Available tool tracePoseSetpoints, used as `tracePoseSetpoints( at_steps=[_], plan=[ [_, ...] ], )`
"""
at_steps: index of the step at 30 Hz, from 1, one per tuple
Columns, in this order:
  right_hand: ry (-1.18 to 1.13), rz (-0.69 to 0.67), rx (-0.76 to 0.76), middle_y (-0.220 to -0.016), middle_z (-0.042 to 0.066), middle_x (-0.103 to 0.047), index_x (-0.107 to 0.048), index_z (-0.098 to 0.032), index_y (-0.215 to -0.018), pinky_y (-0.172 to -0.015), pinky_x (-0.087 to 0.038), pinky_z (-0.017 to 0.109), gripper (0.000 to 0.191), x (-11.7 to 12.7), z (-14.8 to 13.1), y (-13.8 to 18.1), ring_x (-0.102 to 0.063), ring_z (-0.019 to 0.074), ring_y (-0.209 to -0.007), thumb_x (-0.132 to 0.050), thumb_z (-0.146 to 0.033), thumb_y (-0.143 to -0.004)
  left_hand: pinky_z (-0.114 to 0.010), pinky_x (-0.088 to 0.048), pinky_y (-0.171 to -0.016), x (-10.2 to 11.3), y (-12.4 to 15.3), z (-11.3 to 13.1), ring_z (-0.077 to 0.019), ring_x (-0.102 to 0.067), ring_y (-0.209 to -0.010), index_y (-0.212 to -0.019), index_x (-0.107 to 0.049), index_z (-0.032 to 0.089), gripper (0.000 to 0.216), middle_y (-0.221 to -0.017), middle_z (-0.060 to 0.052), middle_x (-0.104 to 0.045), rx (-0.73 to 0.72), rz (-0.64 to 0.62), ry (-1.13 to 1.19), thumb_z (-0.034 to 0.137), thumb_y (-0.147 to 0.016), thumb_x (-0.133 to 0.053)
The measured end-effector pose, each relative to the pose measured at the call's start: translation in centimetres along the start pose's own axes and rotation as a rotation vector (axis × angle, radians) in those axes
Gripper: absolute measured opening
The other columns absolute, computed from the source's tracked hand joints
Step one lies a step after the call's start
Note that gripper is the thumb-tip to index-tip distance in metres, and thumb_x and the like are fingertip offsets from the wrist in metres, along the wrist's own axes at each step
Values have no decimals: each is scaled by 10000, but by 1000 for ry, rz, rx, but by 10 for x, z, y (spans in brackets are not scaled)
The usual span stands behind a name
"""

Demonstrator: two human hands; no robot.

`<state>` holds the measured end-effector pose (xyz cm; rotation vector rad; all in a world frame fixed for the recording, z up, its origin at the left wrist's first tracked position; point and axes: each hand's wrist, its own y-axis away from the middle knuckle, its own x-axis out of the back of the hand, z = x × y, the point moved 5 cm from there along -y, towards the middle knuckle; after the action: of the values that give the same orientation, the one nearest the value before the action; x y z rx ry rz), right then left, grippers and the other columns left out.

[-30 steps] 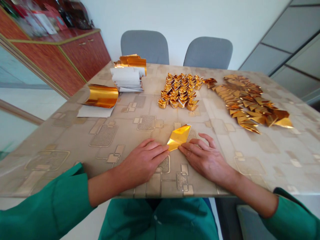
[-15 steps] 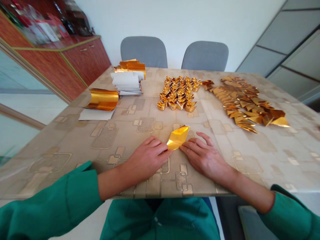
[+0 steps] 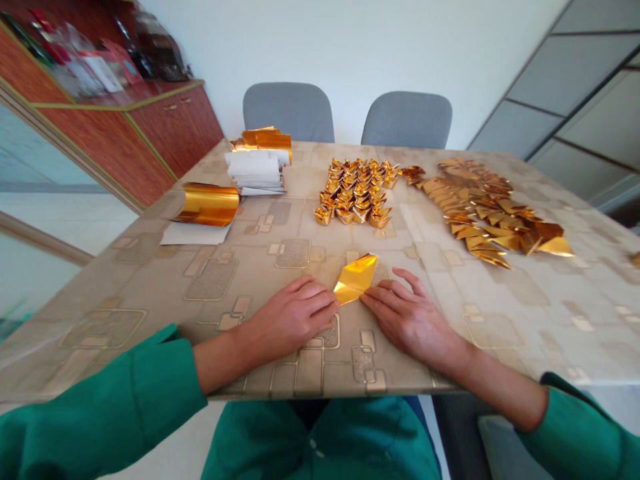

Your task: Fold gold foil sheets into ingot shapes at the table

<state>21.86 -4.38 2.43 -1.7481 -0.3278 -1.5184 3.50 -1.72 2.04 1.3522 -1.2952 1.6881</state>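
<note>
A folded piece of gold foil paper point(image 3: 357, 275) lies on the patterned tablecloth in front of me, a pointed, slanted diamond shape with creases across it. My left hand point(image 3: 299, 309) is closed at its lower left corner, the fingertips pressed on the edge. At the lower right edge, my right hand point(image 3: 407, 310) pinches the paper between thumb and fingers, with one finger raised away. Beyond it stand rows of gold paper ingots point(image 3: 355, 190). To the right spreads a pile of flat folded gold papers point(image 3: 495, 213).
A curved gold sheet point(image 3: 207, 203) rests on white paper at the left. Behind it is a stack of white-backed sheets point(image 3: 256, 172) with gold ones on top. Two grey chairs point(image 3: 288, 113) stand across the table, and a wooden cabinet point(image 3: 173, 127) at far left.
The view has tilted up slightly, so everything sits a little lower. My left fingers have shifted slightly along the paper's left corner; the right hand keeps its pinch.
</note>
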Motion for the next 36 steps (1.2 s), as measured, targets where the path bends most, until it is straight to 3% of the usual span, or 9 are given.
tracePoseSetpoints(
  at_steps=[7,10,13,17,22,26,30,34,36],
  plan=[
    [-31,24,-16,-888,53,-740,-698,-185,-872,-1026,-376,456,191,14,3,-12,-620,209,-878,-526,-190,-956,-345,-443,-807,3,-26,-15,-191,-563,-880,-826,-730,181,254,-873,-48,-672,252,32,148,355,-940,-582],
    [-200,96,-140,-743,48,-696,-665,-180,-779,-776,-457,353,240,26,30,-29,-589,183,-737,-526,-252,-961,-348,-433,-804,-2,-35,-17,-203,-559,-898,-779,-711,163,264,-880,-59,-665,286,33,133,370,-915,-618],
    [-396,192,-313,-817,48,-704,-663,-167,-859,-715,-457,307,182,25,73,-51,-610,169,-755,-533,-257,-950,-343,-429,-792,-7,-39,-18,-200,-553,-880,-762,-682,149,255,-884,-63,-660,305,36,114,353,-907,-633],
    [-667,-119,-348,-785,23,-691,-664,-150,-876,-639,-457,259,104,-12,102,-76,-610,143,-694,-568,-189,-873,-344,-433,-779,-10,-37,-20,-210,-548,-880,-762,-652,145,189,-900,-63,-657,358,24,96,291,-880,-669],
    [-550,-350,-212,-848,23,-702,-695,-174,-899,-681,-429,256,101,-30,92,-76,-613,148,-752,-681,-190,-800,-359,-444,-803,-11,-36,-20,-225,-557,-912,-820,-635,161,96,-925,-59,-651,408,-8,114,240,-871,-651],
    [-397,-350,-196,-819,27,-678,-691,-177,-860,-701,-386,275,91,-27,87,-71,-572,157,-761,-697,-134,-779,-384,-458,-864,-13,-37,-21,-247,-559,-984,-1012,-618,163,186,-1041,-72,-650,431,18,158,264,-861,-659],
    [-525,-262,-132,-783,8,-651,-636,-178,-772,-745,-395,283,85,-17,83,-70,-559,150,-765,-676,-104,-781,-377,-473,-873,-10,-34,-26,-239,-579,-1012,-1194,-553,167,372,-1117,-81,-652,487,132,219,228,-847,-672],
    [-625,-98,-58,-768,5,-616,-568,-184,-778,-702,-404,264,144,7,71,-62,-536,142,-737,-592,-42,-781,-295,-464,-737,-2,-35,-29,-176,-587,-822,-929,-613,177,70,-861,-25,-655,437,246,252,129,-879,-605],
    [-587,-54,16,-785,16,-614,-548,-190,-788,-715,-402,271,157,17,61,-56,-525,154,-768,-563,-34,-792,-289,-450,-733,2,-37,-28,-169,-567,-803,-831,-619,172,97,-818,-26,-640,348,275,206,116,-898,-576]
  ],
)
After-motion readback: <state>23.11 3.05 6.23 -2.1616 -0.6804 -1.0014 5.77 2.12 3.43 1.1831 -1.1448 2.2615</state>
